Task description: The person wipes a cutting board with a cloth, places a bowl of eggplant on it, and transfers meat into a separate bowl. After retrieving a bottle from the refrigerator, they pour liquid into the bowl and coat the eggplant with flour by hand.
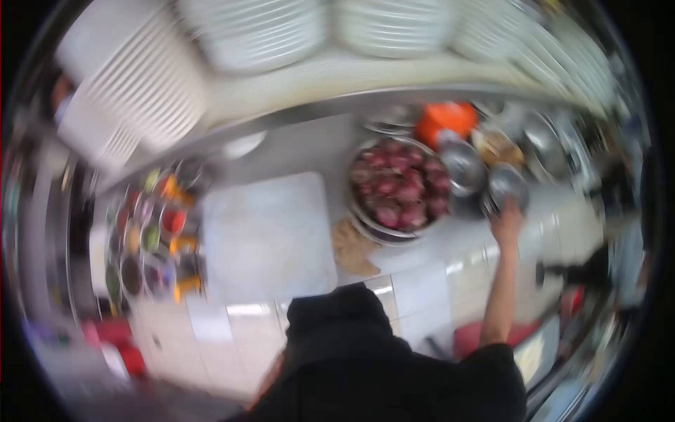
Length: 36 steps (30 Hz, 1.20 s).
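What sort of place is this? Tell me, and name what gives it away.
Most likely a restaurant or commercial kitchen: stacks of white plates on a shelf, a big metal bowl full of reddish produce, and a cluster of small tubs of toppings.

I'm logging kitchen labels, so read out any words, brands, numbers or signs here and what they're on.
No text can be read: the whole view is blurred.
The plates, orange tub, white board and the bowl by the right hand show no lettering.
The pale sheets are too blurred to tell.
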Available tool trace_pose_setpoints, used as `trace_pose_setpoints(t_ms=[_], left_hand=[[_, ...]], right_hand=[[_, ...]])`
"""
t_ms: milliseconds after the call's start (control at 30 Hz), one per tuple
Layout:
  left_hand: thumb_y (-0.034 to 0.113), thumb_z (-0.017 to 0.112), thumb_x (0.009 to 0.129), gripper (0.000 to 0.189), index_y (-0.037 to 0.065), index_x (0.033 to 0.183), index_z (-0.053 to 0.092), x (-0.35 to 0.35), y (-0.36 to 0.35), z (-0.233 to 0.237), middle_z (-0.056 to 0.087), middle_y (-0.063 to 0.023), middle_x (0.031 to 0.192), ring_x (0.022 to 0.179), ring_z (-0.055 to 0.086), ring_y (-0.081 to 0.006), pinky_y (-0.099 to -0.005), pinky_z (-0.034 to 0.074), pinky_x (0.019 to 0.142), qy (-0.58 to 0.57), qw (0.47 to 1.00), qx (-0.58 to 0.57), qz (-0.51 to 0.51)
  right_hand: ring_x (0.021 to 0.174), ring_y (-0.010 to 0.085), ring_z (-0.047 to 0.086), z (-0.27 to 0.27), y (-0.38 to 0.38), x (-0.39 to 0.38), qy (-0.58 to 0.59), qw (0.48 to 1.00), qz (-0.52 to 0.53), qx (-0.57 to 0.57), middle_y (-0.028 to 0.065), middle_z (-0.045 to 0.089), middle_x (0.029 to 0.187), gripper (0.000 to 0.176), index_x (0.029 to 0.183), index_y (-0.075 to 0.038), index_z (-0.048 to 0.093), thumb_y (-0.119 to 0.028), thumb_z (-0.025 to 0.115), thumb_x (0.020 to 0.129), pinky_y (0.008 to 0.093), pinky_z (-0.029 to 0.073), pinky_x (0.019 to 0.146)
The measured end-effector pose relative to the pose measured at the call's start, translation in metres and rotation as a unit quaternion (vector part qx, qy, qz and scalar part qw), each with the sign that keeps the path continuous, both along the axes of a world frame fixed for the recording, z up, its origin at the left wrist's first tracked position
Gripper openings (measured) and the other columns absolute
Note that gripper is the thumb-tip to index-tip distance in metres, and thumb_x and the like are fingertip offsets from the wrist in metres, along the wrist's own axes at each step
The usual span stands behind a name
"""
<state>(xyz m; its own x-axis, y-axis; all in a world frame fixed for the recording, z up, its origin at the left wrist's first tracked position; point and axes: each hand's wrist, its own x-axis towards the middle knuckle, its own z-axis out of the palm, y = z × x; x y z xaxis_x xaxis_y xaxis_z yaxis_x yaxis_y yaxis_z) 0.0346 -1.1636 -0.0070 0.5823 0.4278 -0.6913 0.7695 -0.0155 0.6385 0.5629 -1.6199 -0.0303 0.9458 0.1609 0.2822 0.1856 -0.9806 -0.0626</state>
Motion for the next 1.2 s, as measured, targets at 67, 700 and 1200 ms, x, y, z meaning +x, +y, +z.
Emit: trace_pose_setpoints(t_ms=[67,700,1200], left_hand=[[0.047,0.056,0.087,0.051,0.008,0.120,0.061,-0.003,-0.039,0.019,0.062,-0.0163,0.115,0.104,0.058,-0.0304,-0.0423,0.050,0.083,-0.062,0.992,-0.018,0.106],[0.049,0.057,0.089,0.057,-0.005,0.104,0.063,-0.123,-0.013,-0.076,0.067,-0.0149,0.090,0.093,0.065,-0.0238,-0.0322,0.052,0.075,-0.193,0.923,-0.079,0.323],[-0.004,0.056,0.070,0.023,-0.008,0.092,0.060,-0.345,0.061,-0.148,0.059,-0.0127,0.082,0.069,0.061,-0.0227,-0.0325,0.052,0.055,-0.324,0.526,-0.248,0.746]], right_hand=[[0.093,0.0347,0.062,0.016,-0.025,0.017,0.098,0.987,-0.015,-0.123,0.0148,0.067,0.099,0.039,0.107,-0.008,0.065,-0.025,0.070,0.072,0.0530,0.041,0.093],[0.069,0.0168,0.056,0.160,0.308,-0.319,0.125,0.835,0.491,0.215,0.0059,0.062,0.071,0.026,0.073,-0.003,0.065,-0.009,0.086,0.060,0.0307,0.043,0.063],[0.087,0.0251,0.054,0.005,0.591,-0.664,0.323,0.343,0.882,-0.022,0.0038,0.059,0.079,0.027,0.075,-0.009,0.066,-0.027,0.082,0.063,0.0411,0.037,0.091]])
